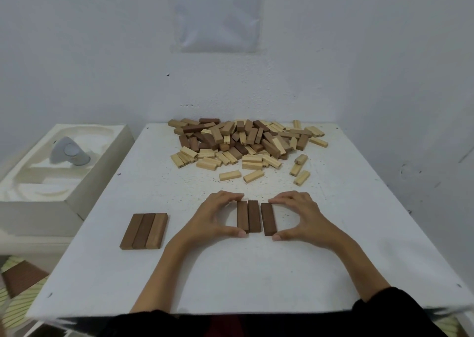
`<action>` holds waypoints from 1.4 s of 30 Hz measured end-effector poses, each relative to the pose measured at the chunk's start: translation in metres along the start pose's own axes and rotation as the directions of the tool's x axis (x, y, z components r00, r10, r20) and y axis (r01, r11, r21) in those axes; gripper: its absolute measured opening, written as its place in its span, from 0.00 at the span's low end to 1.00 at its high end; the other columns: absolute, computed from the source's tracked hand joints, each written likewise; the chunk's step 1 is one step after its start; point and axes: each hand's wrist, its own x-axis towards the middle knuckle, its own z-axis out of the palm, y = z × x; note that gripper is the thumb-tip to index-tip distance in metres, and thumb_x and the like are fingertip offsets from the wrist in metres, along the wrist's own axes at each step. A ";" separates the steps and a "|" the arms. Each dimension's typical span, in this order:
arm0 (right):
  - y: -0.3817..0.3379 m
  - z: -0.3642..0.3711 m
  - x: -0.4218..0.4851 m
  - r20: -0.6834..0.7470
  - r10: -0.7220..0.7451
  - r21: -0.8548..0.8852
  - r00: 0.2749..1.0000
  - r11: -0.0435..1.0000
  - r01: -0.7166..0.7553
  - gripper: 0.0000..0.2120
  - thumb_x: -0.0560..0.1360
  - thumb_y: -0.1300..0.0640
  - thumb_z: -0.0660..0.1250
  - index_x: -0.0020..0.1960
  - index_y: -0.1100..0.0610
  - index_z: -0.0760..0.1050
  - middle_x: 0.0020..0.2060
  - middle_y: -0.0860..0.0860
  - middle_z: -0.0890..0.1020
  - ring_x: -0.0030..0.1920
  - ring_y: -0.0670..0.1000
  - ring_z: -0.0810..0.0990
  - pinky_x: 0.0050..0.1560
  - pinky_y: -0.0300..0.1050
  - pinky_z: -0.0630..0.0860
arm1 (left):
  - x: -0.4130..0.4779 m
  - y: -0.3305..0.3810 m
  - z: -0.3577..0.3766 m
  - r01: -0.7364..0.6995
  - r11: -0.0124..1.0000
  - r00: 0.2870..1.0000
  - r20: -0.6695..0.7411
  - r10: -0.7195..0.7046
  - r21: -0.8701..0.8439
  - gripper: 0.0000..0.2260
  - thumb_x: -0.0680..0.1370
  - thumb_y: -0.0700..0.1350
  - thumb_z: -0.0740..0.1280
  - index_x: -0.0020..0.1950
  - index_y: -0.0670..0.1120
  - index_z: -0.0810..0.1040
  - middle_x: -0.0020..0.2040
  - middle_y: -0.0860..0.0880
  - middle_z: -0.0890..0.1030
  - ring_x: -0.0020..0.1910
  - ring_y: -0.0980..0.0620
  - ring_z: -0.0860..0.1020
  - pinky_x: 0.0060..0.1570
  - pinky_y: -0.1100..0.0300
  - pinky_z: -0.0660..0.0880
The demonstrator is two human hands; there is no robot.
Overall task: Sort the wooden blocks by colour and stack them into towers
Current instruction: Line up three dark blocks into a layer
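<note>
- The left hand (218, 216) spans the pair of dark blocks (248, 216) at the centre of the frame. Its fingers curl over their far ends and its thumb is at the near end, so it grips them lengthwise.
- The right hand (300, 216) pinches the third dark block (268, 219) the same way, fingers at the far end and thumb at the near end.
- The pair lie touching side by side; the third is just beside them with a narrow gap. The end-to-end hold looks meant to square the ends and close that gap into a flat layer.
- The row of three brown blocks (144, 231) at lower left lies flush on the bench (230, 272), well apart from the hands. It is probably the base of another tower, kept clear so neither gets knocked.
- The mixed pile (243, 141) of pale and dark blocks sits at the upper centre, against the wall, with loose pale ones strewn towards the hands. Most sorting appears undone.
- A white foam tray (77, 193) stands at the left edge.
</note>
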 end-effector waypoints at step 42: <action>-0.027 0.027 -0.012 0.172 0.165 -0.436 0.971 0.897 -0.075 0.68 0.43 0.16 0.26 0.74 0.54 0.30 0.71 0.50 0.26 0.73 0.53 0.28 0.71 0.58 0.31 | -0.025 0.014 0.018 0.161 0.854 0.974 0.061 -0.219 0.495 0.59 0.53 0.81 0.27 0.74 0.44 0.29 0.74 0.48 0.28 0.71 0.54 0.26 0.70 0.51 0.27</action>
